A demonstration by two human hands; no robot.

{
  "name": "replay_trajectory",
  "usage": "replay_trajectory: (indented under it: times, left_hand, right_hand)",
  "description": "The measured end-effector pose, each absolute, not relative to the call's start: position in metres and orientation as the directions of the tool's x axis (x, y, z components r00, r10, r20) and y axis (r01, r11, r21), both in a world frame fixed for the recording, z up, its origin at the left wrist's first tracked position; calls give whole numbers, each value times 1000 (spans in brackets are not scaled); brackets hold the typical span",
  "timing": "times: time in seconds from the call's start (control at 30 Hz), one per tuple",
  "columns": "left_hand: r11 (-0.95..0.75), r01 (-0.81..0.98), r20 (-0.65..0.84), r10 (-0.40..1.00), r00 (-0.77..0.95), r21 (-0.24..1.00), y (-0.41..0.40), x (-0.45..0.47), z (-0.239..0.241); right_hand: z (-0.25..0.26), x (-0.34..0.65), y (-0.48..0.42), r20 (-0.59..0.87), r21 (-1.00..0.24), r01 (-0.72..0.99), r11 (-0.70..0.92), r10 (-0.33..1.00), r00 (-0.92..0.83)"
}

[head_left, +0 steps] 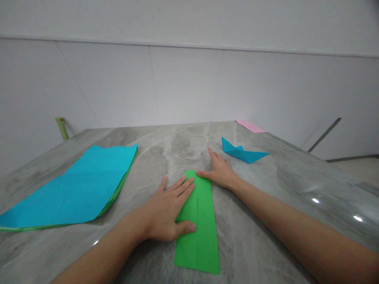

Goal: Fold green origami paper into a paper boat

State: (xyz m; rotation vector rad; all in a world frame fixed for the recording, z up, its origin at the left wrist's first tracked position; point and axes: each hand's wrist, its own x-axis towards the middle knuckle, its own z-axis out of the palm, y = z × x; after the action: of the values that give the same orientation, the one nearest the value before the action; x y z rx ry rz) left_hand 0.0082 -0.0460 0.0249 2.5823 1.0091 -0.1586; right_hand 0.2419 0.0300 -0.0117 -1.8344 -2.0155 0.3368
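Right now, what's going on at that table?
A person has both bare hands on a green paper strip lying on a grey marble tabletop. The left hand lies flat across the strip, and the right hand is at its far end, thumb touching the paper. To the left lies a creased blue paper sheet with green paper showing beneath its edge. Beyond the right hand sit a blue origami boat and, at the far edge, a pink paper.

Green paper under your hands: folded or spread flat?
Folded: the green paper is a narrow strip with a lengthwise seam down its middle, pressed flat under the left hand.
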Motion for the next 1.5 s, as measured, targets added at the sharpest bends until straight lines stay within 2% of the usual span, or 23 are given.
replay_trajectory:
  times: [0.3,0.5,0.63,0.9,1.17,1.37,1.5]
  left_hand:
    - [-670,693,-251,646,721,267,-46,9,27]
    - [-668,698,-263,646,716,259,-46,9,28]
    - [-672,692,-243,648,722,264,-47,8,25]
    - [-664,710,-173,690,702,232,-45,10,10]
    - [-683,697,-186,672,717,220,-46,11,13]
    - [-563,815,-129,805,579,139,-39,15,3]
    - [-633,770,-143,756,638,87,-38,18,5]
  right_hand:
    - [-5,239,16,28,-407,897,173,984,-177]
    - [3,237,1,-66,-385,884,265,948,-312]
    - [5,237,-3,-26,-385,849,362,915,-402]
    - [5,235,-7,-45,-388,824,413,884,-464]
    - [11,233,-10,-29,-335,844,420,890,-455]
    - [7,228,-3,75,-321,868,378,924,-375]
    - [4,223,-2,80,-331,866,374,926,-369]
